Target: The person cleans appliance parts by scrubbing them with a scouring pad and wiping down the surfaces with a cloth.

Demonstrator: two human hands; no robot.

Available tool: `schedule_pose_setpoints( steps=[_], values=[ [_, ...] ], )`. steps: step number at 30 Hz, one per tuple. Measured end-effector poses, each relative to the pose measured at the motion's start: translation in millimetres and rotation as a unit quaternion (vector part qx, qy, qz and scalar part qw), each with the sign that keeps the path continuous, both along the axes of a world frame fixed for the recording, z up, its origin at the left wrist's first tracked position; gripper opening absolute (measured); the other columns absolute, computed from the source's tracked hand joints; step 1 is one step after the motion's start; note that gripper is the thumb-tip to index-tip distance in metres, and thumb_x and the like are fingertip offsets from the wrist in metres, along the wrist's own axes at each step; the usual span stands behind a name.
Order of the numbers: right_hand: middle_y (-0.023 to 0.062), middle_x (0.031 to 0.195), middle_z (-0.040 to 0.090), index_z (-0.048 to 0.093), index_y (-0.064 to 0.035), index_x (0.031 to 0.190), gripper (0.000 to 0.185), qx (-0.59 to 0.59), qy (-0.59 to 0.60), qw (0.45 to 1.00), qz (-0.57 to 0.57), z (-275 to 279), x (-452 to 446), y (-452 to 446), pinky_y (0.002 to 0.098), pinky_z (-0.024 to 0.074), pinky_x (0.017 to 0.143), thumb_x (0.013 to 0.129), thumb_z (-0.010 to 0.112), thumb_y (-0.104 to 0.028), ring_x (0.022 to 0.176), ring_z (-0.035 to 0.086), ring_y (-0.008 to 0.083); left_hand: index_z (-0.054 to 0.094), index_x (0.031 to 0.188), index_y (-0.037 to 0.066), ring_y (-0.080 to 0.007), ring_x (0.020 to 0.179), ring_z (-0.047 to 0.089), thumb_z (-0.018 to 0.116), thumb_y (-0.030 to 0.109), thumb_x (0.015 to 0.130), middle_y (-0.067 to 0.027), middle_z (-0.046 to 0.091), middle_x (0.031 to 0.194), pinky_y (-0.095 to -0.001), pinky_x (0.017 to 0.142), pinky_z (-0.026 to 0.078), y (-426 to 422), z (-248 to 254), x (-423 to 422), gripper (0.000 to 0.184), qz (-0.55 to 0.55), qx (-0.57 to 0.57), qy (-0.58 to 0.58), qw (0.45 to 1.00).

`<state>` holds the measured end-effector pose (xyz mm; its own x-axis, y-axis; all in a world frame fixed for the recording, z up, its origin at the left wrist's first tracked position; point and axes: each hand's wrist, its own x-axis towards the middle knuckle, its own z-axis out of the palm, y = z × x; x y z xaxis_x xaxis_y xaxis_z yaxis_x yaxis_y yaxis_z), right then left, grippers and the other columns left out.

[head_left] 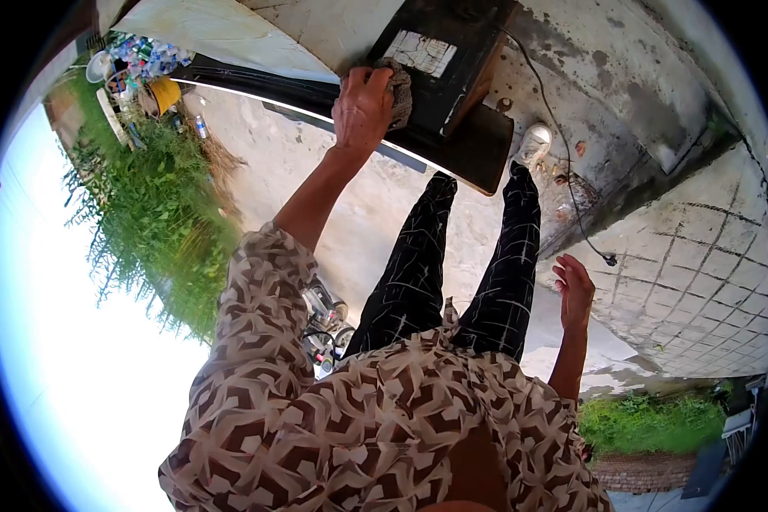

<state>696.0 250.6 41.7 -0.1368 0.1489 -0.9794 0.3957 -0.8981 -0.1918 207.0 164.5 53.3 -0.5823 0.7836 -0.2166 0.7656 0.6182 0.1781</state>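
My left hand point(364, 111) is closed around a crumpled grey-brown rag point(398, 96), its fingers wrapped over the top. The rag presses on the black appliance point(448, 81), beside a worn whitish label point(420, 53). What kind of appliance it is I cannot tell; a long dark panel with a bright edge runs along its near side. Down by my right leg hangs my right hand point(576, 290), fingers loosely bent and apart, with nothing seen in it. It touches neither the appliance nor the rag.
A black cord point(548, 98) trails from the appliance across the concrete to a plug point(608, 259). My white shoe point(535, 143) stands close to the appliance. Green plants point(158, 218), a yellow container point(164, 94) and heaped plastic bottles point(149, 53) are at the left. Wheeled machinery point(326, 311) stands behind me.
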Motion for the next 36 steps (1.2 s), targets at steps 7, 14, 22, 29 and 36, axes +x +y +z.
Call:
schedule_pose_setpoints(
  steps=[7,14,22,29,36],
  values=[
    [0.0061,0.119,0.065,0.060,-0.0065,0.125,0.031,0.014,0.004,1.000,0.027,-13,-18,26,0.0257,0.0435,0.077,0.097,0.055,-0.019,0.101,0.062,0.0144,0.065,0.107,0.022,-0.0318,0.101,0.058,0.070,0.013,0.077,-0.0070,0.057,0.104,-0.0473,0.077,0.054,98,-113,20,0.032,-0.005,0.052,0.057,0.997],
    [0.0067,0.122,0.064,0.060,-0.0057,0.125,0.030,0.068,-0.021,0.996,0.044,13,-32,51,0.0268,0.0426,0.079,0.098,0.053,-0.017,0.103,0.061,0.0158,0.066,0.107,0.024,-0.0295,0.098,0.059,0.069,0.012,0.077,-0.0062,0.056,0.103,-0.0435,0.077,0.055,77,-90,12,0.032,-0.061,0.075,0.032,0.995],
    [0.0048,0.117,0.066,0.062,-0.0082,0.124,0.029,0.075,0.023,0.996,0.040,37,-60,22,0.0261,0.0430,0.080,0.097,0.054,-0.015,0.101,0.062,0.0140,0.065,0.113,0.024,-0.0272,0.088,0.064,0.070,0.012,0.079,-0.0044,0.057,0.107,-0.0364,0.074,0.056,-44,11,-53,0.036,-0.160,0.013,-0.090,0.983],
    [0.0054,0.116,0.066,0.062,-0.0061,0.123,0.029,0.074,0.004,0.997,0.029,61,-39,0,0.0255,0.0444,0.077,0.096,0.054,-0.013,0.100,0.063,0.0138,0.066,0.106,0.018,-0.0334,0.089,0.066,0.068,0.015,0.080,-0.0097,0.062,0.099,-0.0424,0.072,0.055,-9,17,-14,0.027,-0.053,-0.062,-0.106,0.991],
    [0.0064,0.116,0.067,0.062,-0.0051,0.123,0.028,0.074,0.004,0.997,0.001,62,-52,6,0.0251,0.0452,0.076,0.097,0.054,-0.011,0.098,0.063,0.0134,0.066,0.097,0.015,-0.0320,0.072,0.066,0.068,0.013,0.073,-0.0075,0.063,0.088,-0.0446,0.062,0.056,47,-26,101,0.025,-0.181,0.005,-0.116,0.977]
  ],
)
